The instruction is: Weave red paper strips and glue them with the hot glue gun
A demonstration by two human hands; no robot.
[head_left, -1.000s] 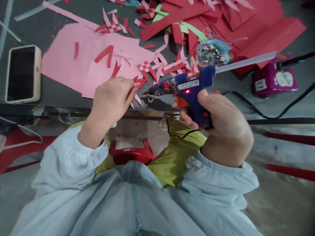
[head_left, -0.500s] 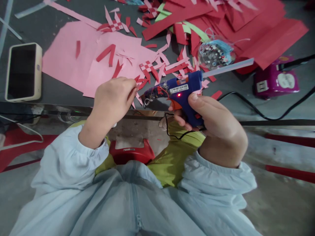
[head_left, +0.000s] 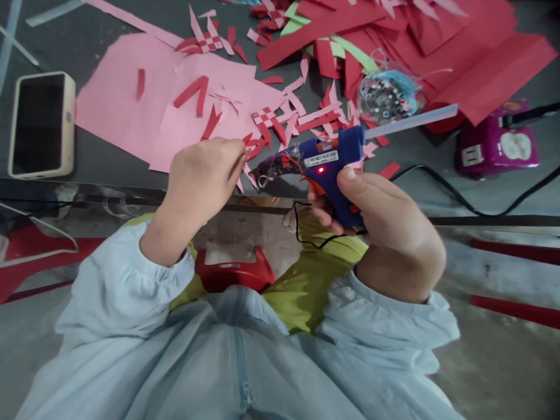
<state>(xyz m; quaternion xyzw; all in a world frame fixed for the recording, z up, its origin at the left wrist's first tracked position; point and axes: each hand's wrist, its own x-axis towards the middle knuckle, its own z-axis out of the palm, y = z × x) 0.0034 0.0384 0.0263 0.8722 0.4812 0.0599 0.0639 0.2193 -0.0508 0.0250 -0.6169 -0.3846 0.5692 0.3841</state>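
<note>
My right hand [head_left: 385, 216] grips a blue hot glue gun [head_left: 326, 160] with its red light on and a clear glue stick [head_left: 411, 119] jutting out of the back. The nozzle points left at a small woven piece of red and pink paper strips [head_left: 248, 153]. My left hand [head_left: 201, 175] pinches that piece at the table's front edge, and my fingers hide most of it. Nozzle and paper are almost touching.
A phone [head_left: 41, 125] lies at the left of the dark table [head_left: 100, 160]. Pink sheets [head_left: 118, 105], red paper [head_left: 437, 41], cut strips and woven pieces [head_left: 266, 119] litter it. A bag of googly eyes [head_left: 387, 96] and a purple socket box [head_left: 499, 149] with black cable [head_left: 459, 198] sit right.
The glue gun has swung left and a little down, bringing its nozzle close to the paper piece. My left hand has barely moved.
</note>
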